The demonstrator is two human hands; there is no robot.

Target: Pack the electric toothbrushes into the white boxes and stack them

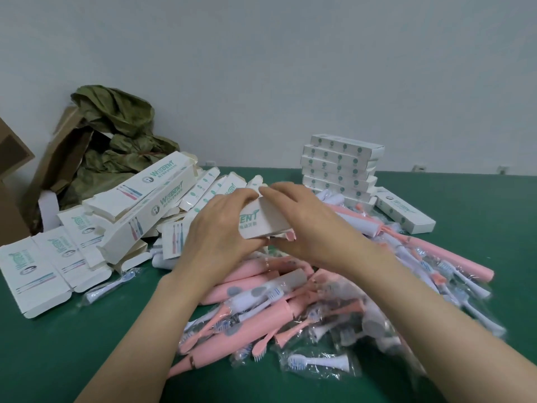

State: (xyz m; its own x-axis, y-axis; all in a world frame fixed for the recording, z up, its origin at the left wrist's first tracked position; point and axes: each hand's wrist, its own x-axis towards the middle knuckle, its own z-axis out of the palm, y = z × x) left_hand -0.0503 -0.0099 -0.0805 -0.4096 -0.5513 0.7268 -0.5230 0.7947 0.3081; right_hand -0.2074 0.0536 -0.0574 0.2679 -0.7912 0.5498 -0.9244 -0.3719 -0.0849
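Both hands hold one white toothbrush box (261, 221) above the middle of the table. My left hand (219, 228) grips its near-left side, fingers curled over the top edge. My right hand (302, 225) grips the right part, thumb underneath. A heap of pink electric toothbrushes (255, 289) and bagged white brush heads (316, 360) lies right below the hands. Flat and half-folded white boxes (139, 205) are piled to the left. A stack of closed white boxes (340, 170) stands at the back right, with one more closed box (405, 212) lying beside it.
The table is covered in green felt (87, 353). Brown cartons (55, 167) and crumpled olive packing paper (116, 135) sit at the back left against the wall. A single bagged brush head (110, 286) lies left of the heap.
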